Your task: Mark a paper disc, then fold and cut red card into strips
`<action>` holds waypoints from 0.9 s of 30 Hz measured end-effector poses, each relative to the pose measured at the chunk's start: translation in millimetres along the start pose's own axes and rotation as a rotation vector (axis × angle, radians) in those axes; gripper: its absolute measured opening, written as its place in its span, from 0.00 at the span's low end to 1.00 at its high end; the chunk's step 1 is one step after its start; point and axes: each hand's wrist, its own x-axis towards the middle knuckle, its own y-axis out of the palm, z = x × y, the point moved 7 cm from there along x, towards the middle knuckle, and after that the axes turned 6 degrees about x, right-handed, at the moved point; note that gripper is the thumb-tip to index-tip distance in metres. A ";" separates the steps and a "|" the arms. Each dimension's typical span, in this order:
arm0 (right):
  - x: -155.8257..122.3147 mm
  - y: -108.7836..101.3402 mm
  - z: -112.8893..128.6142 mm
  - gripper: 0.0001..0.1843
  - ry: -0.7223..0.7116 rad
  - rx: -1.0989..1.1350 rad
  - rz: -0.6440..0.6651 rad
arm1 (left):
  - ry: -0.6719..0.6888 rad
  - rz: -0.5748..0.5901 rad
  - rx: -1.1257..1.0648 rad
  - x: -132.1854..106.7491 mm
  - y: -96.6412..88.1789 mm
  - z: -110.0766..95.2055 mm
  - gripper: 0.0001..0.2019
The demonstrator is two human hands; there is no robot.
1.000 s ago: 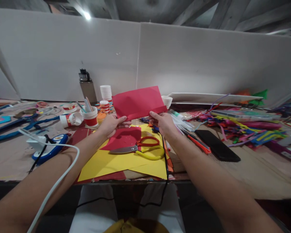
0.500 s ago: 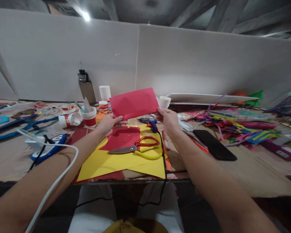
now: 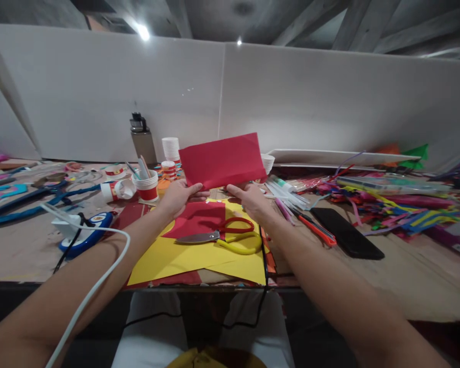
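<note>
A rectangular sheet of red paper (image 3: 223, 159) is held up above the table, tilted with its right end higher. My left hand (image 3: 182, 198) pinches its lower left edge, thumb in front. My right hand (image 3: 249, 198) grips the lower edge right of the middle, with the fingers partly hidden behind the sheet. Below lie scissors (image 3: 216, 236) with one red and one yellow handle, blades pointing left. They rest on a second red sheet (image 3: 193, 217) and on yellow paper sheets (image 3: 168, 260).
Left are a blue power strip (image 3: 86, 235) with a white cable, a cup of pens (image 3: 147, 189) and a tipped cup (image 3: 117, 190). A bottle (image 3: 143, 143) stands behind. Right are a red cutter (image 3: 317, 230), a black phone (image 3: 347, 232) and colourful strips (image 3: 406, 212).
My right hand has shifted from the red sheet's right corner to its lower edge, nearer my left hand. The whole view has swung slightly left.
</note>
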 end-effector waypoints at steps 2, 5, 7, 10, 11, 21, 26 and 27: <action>-5.4 7.2 -6.7 0.20 0.035 -0.034 -0.002 | 0.003 0.038 0.021 -4.7 9.4 0.2 0.09; -7.3 8.5 -10.0 0.19 0.046 -0.023 -0.041 | 0.005 0.056 0.036 -9.3 16.2 -0.2 0.09; -4.5 4.9 -7.7 0.18 0.028 0.026 -0.070 | 0.014 0.039 0.029 -9.8 14.9 -1.8 0.10; 1.2 -4.3 0.6 0.16 -0.021 0.122 -0.112 | 0.036 0.010 0.015 -7.9 9.7 -5.0 0.10; 2.6 -8.0 4.0 0.16 -0.035 0.151 -0.126 | 0.039 0.001 0.014 -7.1 7.8 -5.8 0.10; 9.8 -61.3 38.9 0.11 -0.150 0.259 -0.286 | 0.030 -0.045 0.024 4.9 -20.1 -7.6 0.09; 10.9 -57.0 40.9 0.16 -0.122 0.308 -0.255 | 0.049 -0.036 -0.008 7.8 -22.0 -10.5 0.10; 10.1 -44.9 35.4 0.19 -0.060 0.315 -0.181 | 0.043 -0.035 -0.012 7.2 -19.3 -10.0 0.09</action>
